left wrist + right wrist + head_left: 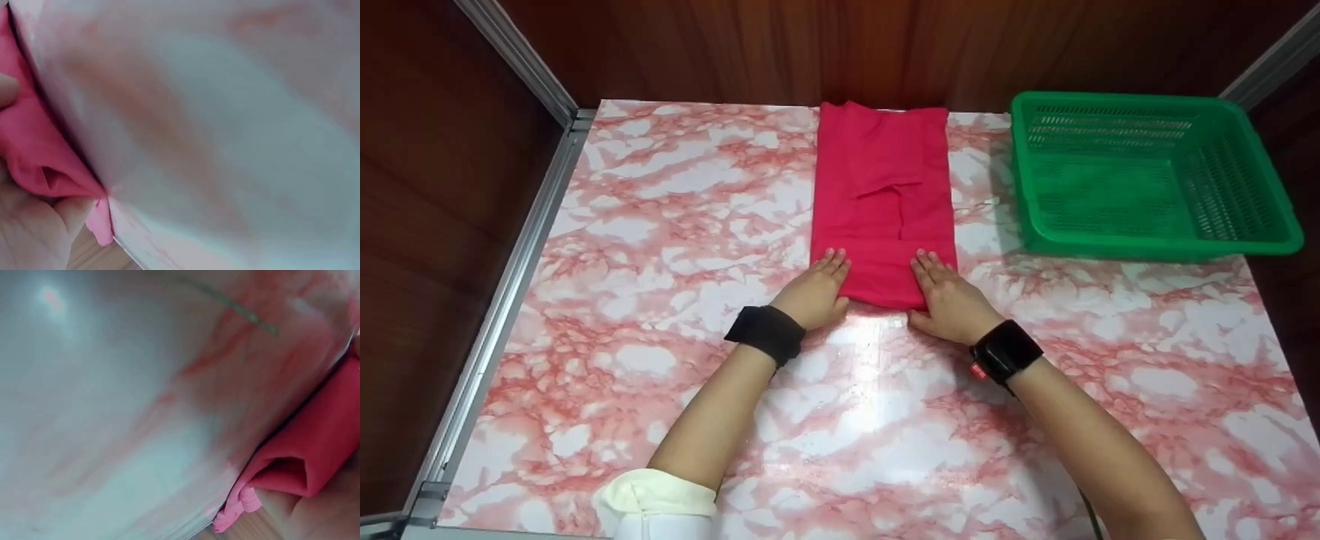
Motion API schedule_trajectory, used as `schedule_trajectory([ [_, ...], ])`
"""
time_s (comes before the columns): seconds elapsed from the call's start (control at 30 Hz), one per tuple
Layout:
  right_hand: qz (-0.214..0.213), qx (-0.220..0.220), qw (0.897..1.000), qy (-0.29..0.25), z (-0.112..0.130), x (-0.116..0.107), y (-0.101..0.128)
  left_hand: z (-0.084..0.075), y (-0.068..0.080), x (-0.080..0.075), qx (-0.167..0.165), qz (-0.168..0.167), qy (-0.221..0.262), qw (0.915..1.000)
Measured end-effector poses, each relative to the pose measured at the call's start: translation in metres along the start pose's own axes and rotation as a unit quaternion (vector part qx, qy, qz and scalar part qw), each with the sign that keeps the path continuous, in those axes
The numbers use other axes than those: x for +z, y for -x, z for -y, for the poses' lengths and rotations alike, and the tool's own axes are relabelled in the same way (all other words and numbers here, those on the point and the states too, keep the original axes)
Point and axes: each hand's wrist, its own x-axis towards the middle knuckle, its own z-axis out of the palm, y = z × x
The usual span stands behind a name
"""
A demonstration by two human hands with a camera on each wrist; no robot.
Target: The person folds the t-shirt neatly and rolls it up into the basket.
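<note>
A red garment [877,217], folded into a long narrow strip, lies flat on the table. A sleeve-like flap [885,154] shows on top of its far half, and its near end is folded over. My left hand [815,295] rests on the near left corner with straight fingers, its thumb by the near edge. The near right corner lies under the straight fingers of my right hand [952,301], thumb likewise at the edge. Both wrist views show the garment's folded layers [42,152] close up beside each thumb, with an open fold [287,469] in the right one.
A green plastic basket [1155,250] with slotted walls stands at the back right. The table [690,225] has a red and white marbled top. Brown wood panels [697,52] stand behind and at the sides, with a metal rail [502,307] along the left edge.
</note>
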Motion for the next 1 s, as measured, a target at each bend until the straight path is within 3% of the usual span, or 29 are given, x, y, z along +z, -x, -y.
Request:
schedule_trajectory([
  [0.23,-0.018,-0.001,1.000,0.008,0.000,-0.001,-0.001,0.001,0.000,-0.003,0.005,0.005,-0.003,1.0000],
  [0.6,-0.023,-0.014,1.000,0.011,0.003,-0.001,0.009,-0.008,0.008,0.009,0.004,-0.044,-0.072,0.9964],
  [0.8,-0.027,-0.017,0.999,-0.002,0.011,0.002,0.023,-0.018,0.020,0.012,-0.001,-0.048,-0.065,0.9967],
  [1.0,-0.039,-0.010,0.999,-0.024,0.022,0.004,0.042,-0.029,0.036,0.020,0.021,-0.076,-0.120,0.9895],
])
